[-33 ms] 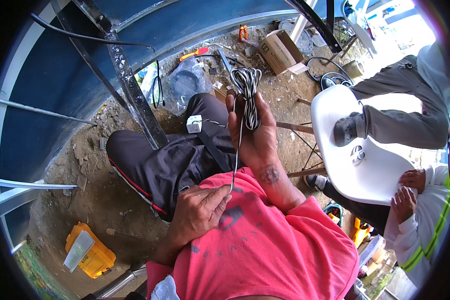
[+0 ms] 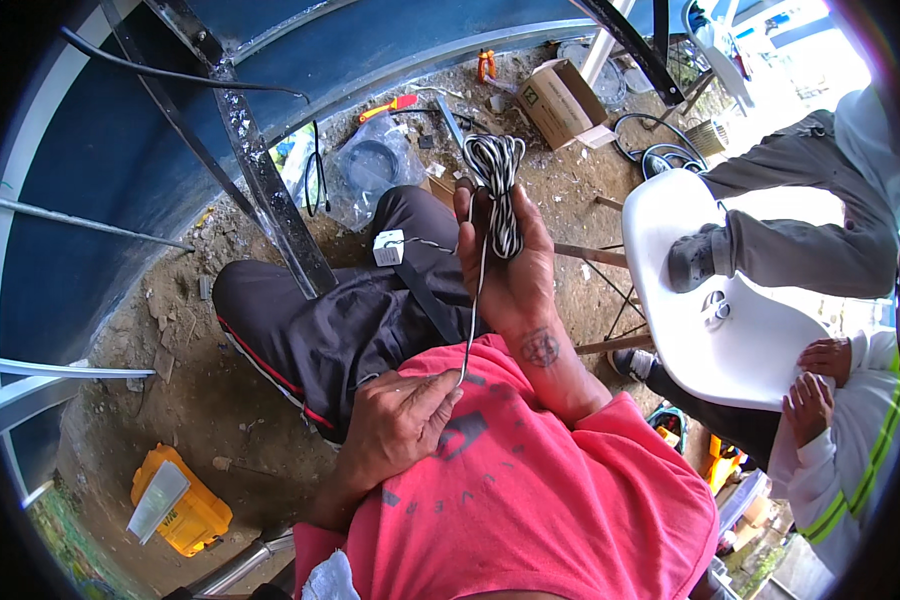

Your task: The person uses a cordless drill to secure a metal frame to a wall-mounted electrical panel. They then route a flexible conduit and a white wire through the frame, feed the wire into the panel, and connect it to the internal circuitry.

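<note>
A coiled bundle of thin black-and-white wire rests upright in my right hand, its palm up and the fingers curled round the coil. From the bundle a single strand runs down to my left hand. There, close to my shirt, the thumb and fingers are pinched on the wire; its end is hidden by them. A small white block lies over my dark trouser leg, and a twisted black-and-white wire leads from it toward my right hand.
A white chair stands at right, with another person's shoe on it and a person's hands beside it. Black metal bars slant at left. On the dirt floor lie a cardboard box, a plastic bag and a yellow case.
</note>
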`<state>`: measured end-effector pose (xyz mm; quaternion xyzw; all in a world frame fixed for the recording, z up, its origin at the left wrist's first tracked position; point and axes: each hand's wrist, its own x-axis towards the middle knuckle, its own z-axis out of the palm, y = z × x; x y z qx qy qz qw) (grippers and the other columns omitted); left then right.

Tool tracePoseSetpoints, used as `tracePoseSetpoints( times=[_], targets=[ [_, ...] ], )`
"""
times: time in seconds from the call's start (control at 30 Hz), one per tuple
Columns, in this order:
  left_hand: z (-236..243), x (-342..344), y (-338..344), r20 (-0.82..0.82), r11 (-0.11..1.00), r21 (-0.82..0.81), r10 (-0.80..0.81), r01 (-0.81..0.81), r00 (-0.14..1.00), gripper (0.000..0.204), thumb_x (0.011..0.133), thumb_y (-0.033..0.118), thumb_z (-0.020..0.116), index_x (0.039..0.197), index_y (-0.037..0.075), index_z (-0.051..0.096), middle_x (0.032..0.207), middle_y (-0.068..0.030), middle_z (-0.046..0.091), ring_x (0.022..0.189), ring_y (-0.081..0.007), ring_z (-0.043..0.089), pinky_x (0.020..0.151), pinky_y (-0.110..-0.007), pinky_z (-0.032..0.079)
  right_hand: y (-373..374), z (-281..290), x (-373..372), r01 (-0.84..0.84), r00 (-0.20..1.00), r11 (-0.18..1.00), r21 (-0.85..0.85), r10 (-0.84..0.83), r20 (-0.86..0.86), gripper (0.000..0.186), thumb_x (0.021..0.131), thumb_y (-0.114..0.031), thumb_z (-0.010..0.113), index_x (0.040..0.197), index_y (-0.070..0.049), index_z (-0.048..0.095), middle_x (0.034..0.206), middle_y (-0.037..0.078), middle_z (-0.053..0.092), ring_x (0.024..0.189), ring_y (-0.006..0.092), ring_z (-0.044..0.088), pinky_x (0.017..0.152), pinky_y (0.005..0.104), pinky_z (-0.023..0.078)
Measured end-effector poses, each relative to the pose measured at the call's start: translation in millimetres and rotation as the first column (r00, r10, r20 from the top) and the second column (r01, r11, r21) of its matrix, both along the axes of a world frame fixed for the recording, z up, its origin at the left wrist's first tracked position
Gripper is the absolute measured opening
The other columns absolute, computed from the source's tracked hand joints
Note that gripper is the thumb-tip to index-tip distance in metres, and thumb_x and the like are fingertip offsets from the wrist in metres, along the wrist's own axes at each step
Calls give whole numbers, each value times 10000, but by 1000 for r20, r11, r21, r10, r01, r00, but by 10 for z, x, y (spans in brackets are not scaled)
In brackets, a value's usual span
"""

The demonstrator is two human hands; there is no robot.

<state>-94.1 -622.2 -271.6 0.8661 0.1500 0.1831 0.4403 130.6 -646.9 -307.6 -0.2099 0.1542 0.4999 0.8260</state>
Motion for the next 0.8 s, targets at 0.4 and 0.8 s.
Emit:
tracePoseSetpoints(
  times=[0.4,0.8],
  targets=[
    [35,-82,10,-4,986,-168,9,-10,1000,224,984,98,737,1190,14,762,810,-128,750,679,-296,722,652,-403,535,51,-49,76,2,998,987,162,9,-66,425,1110,-387,584,1339,-37,663,1310,149,740,1279,314,698,798,360,708],
    [85,-210,-30,-51,983,-157,-106,97,993,219,946,78,761,1158,24,780,785,-125,742,633,-279,688,625,-397,506,72,-183,510,104,994,982,156,-106,0,413,1117,-330,548,1299,17,679,1315,167,733,1339,336,654,887,431,696]
  ],
)
